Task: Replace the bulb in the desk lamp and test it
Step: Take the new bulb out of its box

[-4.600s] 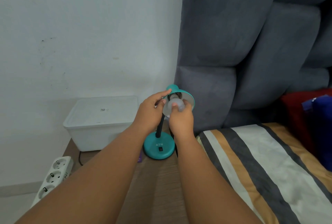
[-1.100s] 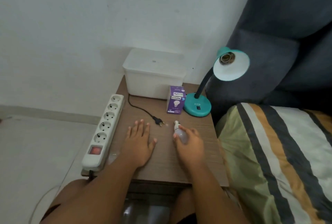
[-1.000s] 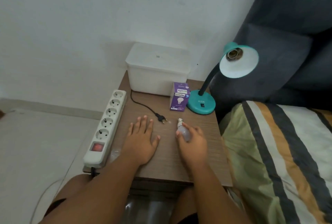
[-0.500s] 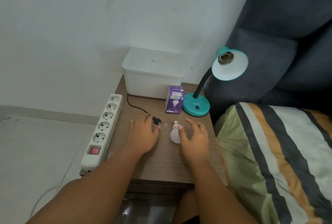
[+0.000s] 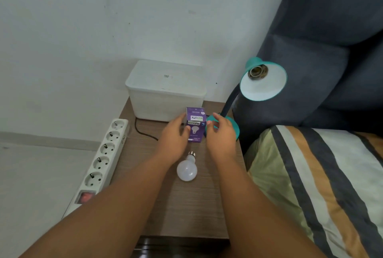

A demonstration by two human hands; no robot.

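A frosted round bulb (image 5: 187,169) is lying on the wood-grain table (image 5: 199,206), untouched. The left hand (image 5: 173,138) is gripping a purple cardboard box (image 5: 195,125); the right hand (image 5: 220,136) is hovering open beside it, hiding the teal lamp's (image 5: 262,80) base. A white plastic bin (image 5: 165,90) is sitting behind.

The wood-grain surface (image 5: 186,206) carries a white lidded plastic box (image 5: 165,92) at the back, a purple bulb carton (image 5: 195,127) standing before it, the teal lamp base (image 5: 235,128) beside that, a loose white bulb (image 5: 187,169) lying mid-surface, and a white power strip (image 5: 103,156) along the left edge.
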